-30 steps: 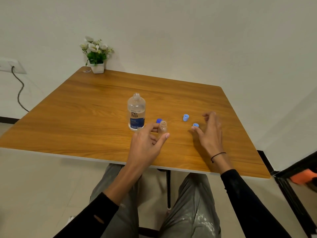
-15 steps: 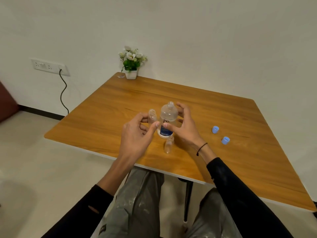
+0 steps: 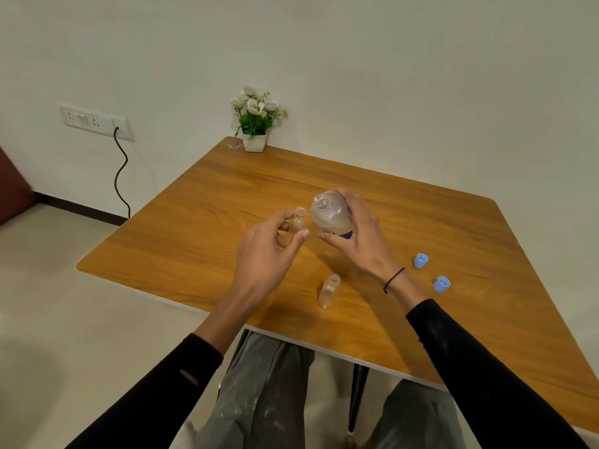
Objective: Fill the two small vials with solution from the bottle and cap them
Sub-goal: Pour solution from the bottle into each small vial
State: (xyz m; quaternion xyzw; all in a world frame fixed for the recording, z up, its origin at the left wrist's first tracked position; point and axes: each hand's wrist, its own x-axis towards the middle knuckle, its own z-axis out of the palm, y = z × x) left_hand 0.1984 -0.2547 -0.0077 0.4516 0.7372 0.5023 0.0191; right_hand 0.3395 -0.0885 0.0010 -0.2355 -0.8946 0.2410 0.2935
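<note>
Blue caps (image 3: 421,259) rt of hands; 2nd vial (image 3: 329,290) nr table (image 3: 194,254) edge

Both arms in black sleeves, reaching in from the lower edge toward frame centre. Left hand (image 3: 269,251), back to the camera, thumb and fingers curled in a pinch round a small vial (image 3: 299,221). Right hand (image 3: 359,234) wrapped round the tilted bottle (image 3: 330,213), a thin black band on the wrist.
</note>
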